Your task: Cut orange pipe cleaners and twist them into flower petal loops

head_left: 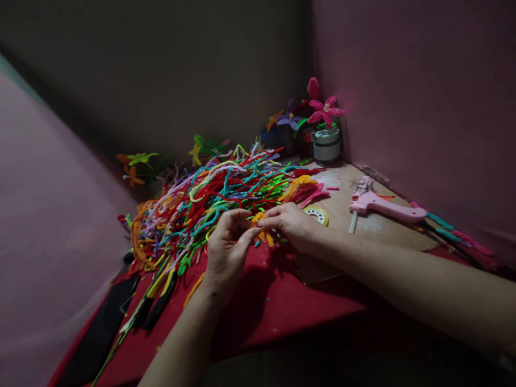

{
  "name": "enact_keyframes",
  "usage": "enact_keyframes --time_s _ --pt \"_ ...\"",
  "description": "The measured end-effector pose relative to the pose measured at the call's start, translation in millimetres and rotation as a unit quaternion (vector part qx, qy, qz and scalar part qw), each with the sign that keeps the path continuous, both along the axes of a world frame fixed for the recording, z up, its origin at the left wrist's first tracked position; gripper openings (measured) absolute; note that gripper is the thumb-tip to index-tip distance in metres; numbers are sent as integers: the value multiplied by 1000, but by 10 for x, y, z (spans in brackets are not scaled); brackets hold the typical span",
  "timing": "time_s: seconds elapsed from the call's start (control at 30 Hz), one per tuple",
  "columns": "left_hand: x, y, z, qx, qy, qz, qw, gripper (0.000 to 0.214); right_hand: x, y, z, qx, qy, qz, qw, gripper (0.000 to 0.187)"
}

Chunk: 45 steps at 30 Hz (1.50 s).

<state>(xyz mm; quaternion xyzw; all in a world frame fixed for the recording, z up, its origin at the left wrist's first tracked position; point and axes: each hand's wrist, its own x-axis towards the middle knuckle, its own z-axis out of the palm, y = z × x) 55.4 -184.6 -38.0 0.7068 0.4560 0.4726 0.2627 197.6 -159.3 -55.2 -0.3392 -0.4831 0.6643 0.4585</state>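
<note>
My left hand and my right hand meet over a red cloth. Both pinch a small orange-yellow pipe cleaner piece between fingers and thumbs. The piece is bent and partly hidden by my fingers. Just beyond my hands lies a big heap of pipe cleaners in many colours.
A pink glue gun lies on a wooden board at the right, beside a small yellow-rimmed round thing. Finished pipe-cleaner flowers stand in the corner above a grey pot. Black-handled tools lie at the left. Walls close in on three sides.
</note>
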Motion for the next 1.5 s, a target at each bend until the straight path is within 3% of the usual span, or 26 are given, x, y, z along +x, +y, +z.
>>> enact_keyframes --time_s 0.07,0.13,0.23,0.33,0.43,0.6,0.8,1.03,1.13,1.3,1.5 --pt "6 1 -41 50 48 9 998 26 -1 -3 4 -10 12 8 1000 13" --pt "-4 17 -51 45 56 6 997 26 5 2 15 -29 29 13 999 11" --pt "-27 52 -16 -63 -37 -22 997 22 24 25 39 -67 83 37 994 9" --pt "-23 67 12 -172 -113 -88 975 22 44 58 58 -100 143 64 983 8" --pt "19 63 -5 -221 -138 -143 955 33 50 80 68 -152 164 59 973 6" --pt "80 58 -51 -190 -135 -100 967 25 41 78 69 -200 165 31 965 9" --pt "74 29 -39 -201 -48 -55 977 15 44 94 59 -217 159 -15 963 15" --pt "-27 44 15 -337 -111 -167 920 18 43 76 84 -195 127 -39 972 12" --pt "-44 54 20 -332 -134 -167 919 23 55 71 93 -199 140 -36 969 15" --pt "-18 53 16 -271 -119 -74 952 26 59 59 105 -189 151 -7 970 16" --pt "-26 46 27 -264 -87 -78 957 30 37 58 84 -141 164 3 976 17"
